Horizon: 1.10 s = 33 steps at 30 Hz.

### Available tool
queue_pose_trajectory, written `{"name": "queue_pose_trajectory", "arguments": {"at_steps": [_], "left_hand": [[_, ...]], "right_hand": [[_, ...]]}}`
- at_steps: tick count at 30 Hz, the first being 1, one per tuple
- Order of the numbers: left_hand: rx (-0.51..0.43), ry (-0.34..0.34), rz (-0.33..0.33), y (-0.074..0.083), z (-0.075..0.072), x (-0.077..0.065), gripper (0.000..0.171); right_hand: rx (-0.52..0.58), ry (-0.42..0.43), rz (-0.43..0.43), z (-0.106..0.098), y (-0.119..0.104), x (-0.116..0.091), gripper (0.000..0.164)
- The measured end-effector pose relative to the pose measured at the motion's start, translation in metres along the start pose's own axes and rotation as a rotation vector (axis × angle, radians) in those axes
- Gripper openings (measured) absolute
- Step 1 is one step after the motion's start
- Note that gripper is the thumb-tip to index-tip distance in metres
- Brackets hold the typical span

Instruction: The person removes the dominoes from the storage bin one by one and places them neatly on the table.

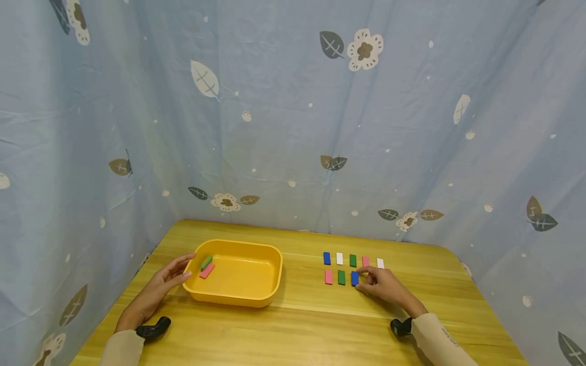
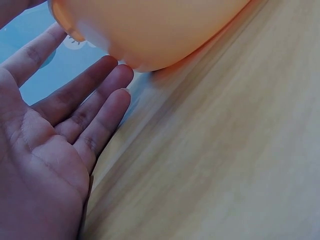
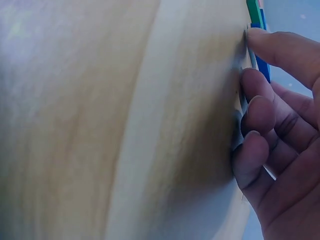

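Observation:
My left hand (image 1: 157, 287) is at the left end of a yellow plastic tray (image 1: 235, 295), its extended fingers and thumb touching the rim. In the left wrist view the fingers (image 2: 102, 112) are nearly straight beside the tray's outer wall (image 2: 165, 30). Inside the tray lie a green block (image 1: 207, 263) and a pink block (image 1: 207, 271). On the right, my right hand (image 1: 386, 288) pinches a blue block (image 1: 354, 278) by its ends between thumb and index finger, at the front row's right end. The other fingers (image 3: 252, 155) curl close to the tabletop.
Left of the blue block, a green block (image 1: 341, 277) and a pink block (image 1: 328, 277) lie in the same row. Behind runs a row of several blocks, from a blue one (image 1: 327, 258) to a white one (image 1: 380, 263). A patterned curtain (image 1: 284, 127) hangs around the wooden table (image 1: 293, 335).

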State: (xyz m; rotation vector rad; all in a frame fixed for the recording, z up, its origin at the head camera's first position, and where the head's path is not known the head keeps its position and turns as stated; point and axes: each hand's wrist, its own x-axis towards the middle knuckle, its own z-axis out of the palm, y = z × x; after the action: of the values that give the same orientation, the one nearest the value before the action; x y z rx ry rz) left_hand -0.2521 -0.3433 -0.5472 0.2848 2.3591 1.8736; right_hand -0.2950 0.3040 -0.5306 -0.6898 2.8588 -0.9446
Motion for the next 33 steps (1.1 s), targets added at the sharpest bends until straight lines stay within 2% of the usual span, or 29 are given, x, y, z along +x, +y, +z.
{"name": "queue_pose_trajectory", "arguments": {"at_steps": [8,15,24,33], "left_hand": [[-0.003,0.0,-0.002,0.0,0.0,-0.002,0.058],[-0.009,0.006,-0.012,0.001,0.001,-0.005,0.058],[-0.017,0.003,-0.013,0.006,0.002,-0.006,0.058],[0.004,0.008,0.007,0.004,0.002,-0.003,0.058]], "right_hand": [[-0.005,-0.011,0.015,-0.001,-0.004,0.001,0.047],[0.081,-0.003,0.046,-0.01,-0.017,0.003,0.055],[0.089,0.008,0.022,-0.01,-0.044,0.026,0.051],[0.101,0.04,-0.044,0.001,-0.082,0.056,0.042]]}}
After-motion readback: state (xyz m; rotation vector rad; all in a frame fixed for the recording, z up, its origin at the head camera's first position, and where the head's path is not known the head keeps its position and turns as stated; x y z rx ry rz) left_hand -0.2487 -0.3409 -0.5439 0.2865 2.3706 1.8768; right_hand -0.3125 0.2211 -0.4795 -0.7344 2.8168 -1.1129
